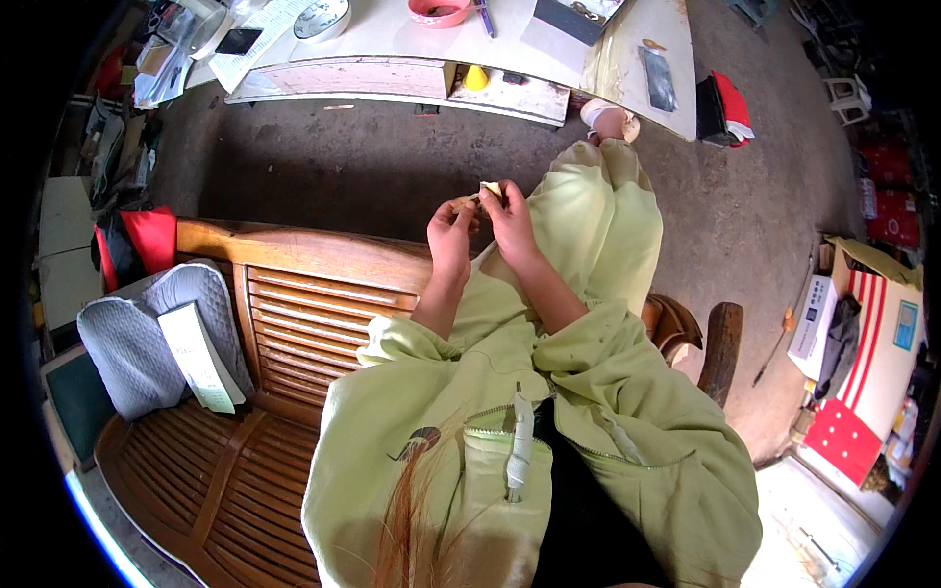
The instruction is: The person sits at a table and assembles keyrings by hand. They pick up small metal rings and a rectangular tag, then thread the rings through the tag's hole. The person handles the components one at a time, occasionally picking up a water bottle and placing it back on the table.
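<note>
Both hands are together above the front edge of the wooden bench, to the left of my knees. My right hand (512, 223) is closed in a pinch around a small pale-yellow piece (491, 187), which sticks out past the thumb and fingertips. Right beside it, my left hand (452, 241) has its fingers curled and thumb pressed in, at the near side of the same spot. Something thin and pale seems to run between the two sets of fingertips, too small to name. What the left fingers grip is mostly hidden.
Ahead stands a white table (392, 49) bearing a patterned bowl (321, 20), a pink bowl (439, 12) and a purple pen (485, 20). I sit on a slatted wooden bench (328, 309); a grey cushion (127, 343) and a booklet (199, 355) lie at left. Boxes (812, 328) stand at right.
</note>
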Demonstrator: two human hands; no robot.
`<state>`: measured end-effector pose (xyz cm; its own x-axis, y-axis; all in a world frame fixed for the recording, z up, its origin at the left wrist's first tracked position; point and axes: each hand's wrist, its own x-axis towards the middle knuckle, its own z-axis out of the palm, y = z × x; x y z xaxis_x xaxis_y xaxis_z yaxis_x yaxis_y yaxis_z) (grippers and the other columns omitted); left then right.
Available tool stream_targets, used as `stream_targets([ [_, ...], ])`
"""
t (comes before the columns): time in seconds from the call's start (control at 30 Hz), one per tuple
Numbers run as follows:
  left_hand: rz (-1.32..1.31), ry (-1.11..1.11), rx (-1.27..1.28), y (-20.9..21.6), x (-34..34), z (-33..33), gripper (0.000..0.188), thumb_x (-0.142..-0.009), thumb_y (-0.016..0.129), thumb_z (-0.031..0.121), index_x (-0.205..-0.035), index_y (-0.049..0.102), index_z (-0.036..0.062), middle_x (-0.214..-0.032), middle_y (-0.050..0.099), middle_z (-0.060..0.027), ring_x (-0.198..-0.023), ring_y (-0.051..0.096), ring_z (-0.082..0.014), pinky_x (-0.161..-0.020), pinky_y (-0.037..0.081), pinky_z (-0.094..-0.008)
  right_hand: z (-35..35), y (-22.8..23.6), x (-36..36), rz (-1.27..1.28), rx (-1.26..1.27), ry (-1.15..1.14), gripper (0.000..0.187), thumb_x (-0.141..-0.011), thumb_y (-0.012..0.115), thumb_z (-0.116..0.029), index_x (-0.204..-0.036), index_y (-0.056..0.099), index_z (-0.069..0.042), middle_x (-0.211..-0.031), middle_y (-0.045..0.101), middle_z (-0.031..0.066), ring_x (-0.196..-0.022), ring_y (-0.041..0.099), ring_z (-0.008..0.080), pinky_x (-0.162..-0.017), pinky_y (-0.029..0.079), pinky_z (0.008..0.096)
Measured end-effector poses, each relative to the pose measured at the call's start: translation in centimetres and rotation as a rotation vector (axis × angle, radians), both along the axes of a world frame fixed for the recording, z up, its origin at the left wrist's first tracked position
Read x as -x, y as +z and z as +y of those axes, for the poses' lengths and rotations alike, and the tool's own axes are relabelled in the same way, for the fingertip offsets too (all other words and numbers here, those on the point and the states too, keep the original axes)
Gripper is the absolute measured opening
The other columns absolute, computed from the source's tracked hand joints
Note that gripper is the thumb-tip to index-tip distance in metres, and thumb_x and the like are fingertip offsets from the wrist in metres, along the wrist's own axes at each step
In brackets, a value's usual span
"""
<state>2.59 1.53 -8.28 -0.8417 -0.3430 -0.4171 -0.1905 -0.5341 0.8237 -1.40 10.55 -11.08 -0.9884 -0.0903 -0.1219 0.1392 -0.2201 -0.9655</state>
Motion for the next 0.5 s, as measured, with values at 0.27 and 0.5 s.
stream_targets([
  [0.27,0.023,0.077,-0.236,-0.9,-0.2,-0.4,0.009,-0.087,0.059,0.013,-0.083,0.059,0.0055,-0.076,0.058,0.0007,-0.068,0.053,-0.0082,-0.061,0.043,-0.0220,0.0,0.7,-0.2,-0.029,-0.010,0.054,0.019,-0.085,0.061,-0.016,-0.083,0.049,-0.002,-0.074,0.049,-0.0008,-0.069,0.043,0.0066,-0.060,0.038,0.0230],
  [0.5,0.049,0.085,-0.156,-0.9,0.1,0.1,0.011,-0.089,0.055,0.011,-0.083,0.061,0.0044,-0.078,0.061,-0.0009,-0.070,0.056,-0.0088,-0.064,0.046,-0.0235,-0.2,1.0,-0.2,0.012,-0.013,0.032,0.018,-0.085,0.061,-0.015,-0.081,0.050,-0.002,-0.074,0.049,-0.0014,-0.068,0.043,0.0061,-0.059,0.038,0.0232],
])
